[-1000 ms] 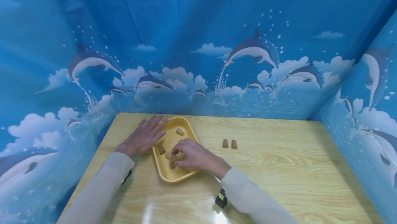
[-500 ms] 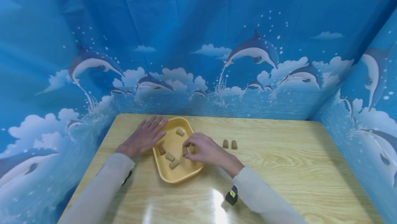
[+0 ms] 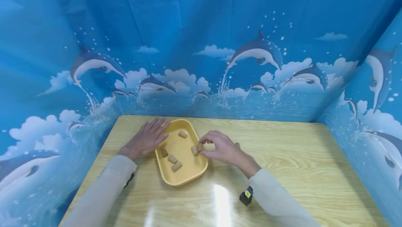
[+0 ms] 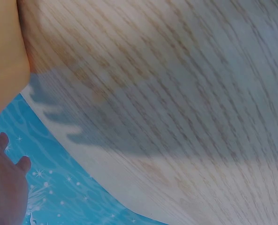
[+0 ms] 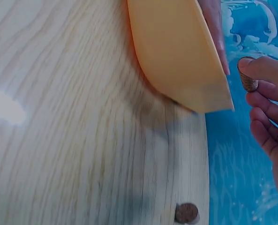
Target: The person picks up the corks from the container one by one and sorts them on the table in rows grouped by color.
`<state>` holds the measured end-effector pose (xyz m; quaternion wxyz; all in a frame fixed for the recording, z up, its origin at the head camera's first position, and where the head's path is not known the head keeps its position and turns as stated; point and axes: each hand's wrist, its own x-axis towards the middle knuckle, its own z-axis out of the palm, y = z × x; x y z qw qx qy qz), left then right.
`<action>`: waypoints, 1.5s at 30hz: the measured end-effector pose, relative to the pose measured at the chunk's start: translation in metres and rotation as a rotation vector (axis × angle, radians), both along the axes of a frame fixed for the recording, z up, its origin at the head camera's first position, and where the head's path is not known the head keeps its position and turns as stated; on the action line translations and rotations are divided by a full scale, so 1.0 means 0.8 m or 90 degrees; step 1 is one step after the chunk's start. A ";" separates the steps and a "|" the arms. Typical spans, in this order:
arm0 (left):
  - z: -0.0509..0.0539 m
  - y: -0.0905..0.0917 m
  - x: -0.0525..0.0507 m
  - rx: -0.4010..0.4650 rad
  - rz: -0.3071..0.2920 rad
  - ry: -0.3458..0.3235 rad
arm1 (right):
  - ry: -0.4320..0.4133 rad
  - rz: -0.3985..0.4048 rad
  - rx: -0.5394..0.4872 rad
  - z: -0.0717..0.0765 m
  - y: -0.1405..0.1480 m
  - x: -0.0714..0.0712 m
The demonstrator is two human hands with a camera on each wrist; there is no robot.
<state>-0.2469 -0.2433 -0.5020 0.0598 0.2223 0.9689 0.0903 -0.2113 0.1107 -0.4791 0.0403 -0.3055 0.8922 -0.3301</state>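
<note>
A yellow tray (image 3: 183, 181) holds several cork stoppers, among them a pale cork (image 3: 176, 166) near its front and a darker cork (image 3: 164, 152) by its left wall. My right hand (image 3: 220, 147) pinches a cork (image 5: 249, 83) between thumb and fingers, above the tray's right rim. Just left of the held cork, another cork (image 3: 194, 151) shows inside the tray. My left hand (image 3: 146, 139) rests on the tray's left rim with fingers straight and spread. In the left wrist view only part of that hand (image 4: 7, 183) shows at the left edge.
On the wooden table (image 3: 282, 171), right of the tray, a cork (image 3: 237, 145) peeks out from behind my right hand. A blue dolphin-print sheet (image 3: 201, 45) hangs behind the table and at both sides.
My right hand has moved right and away from me, from over the corks in the tray to its right rim, carrying a cork. My left hand has stayed still.
</note>
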 end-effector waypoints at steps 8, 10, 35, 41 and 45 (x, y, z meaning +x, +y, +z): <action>0.000 -0.001 0.000 0.004 0.007 -0.003 | -0.005 -0.019 -0.035 0.000 0.030 -0.005; -0.001 -0.001 -0.001 0.004 0.006 -0.002 | 0.001 -0.027 -0.034 0.001 0.038 -0.006; -0.001 -0.002 -0.002 0.004 0.006 -0.002 | 0.021 -0.128 0.012 -0.019 0.139 -0.006; -0.001 -0.002 -0.002 0.002 0.006 -0.004 | 0.029 -0.151 0.028 -0.030 0.160 -0.005; -0.001 -0.002 -0.002 -0.001 0.005 -0.005 | 0.032 -0.156 0.033 -0.036 0.170 -0.004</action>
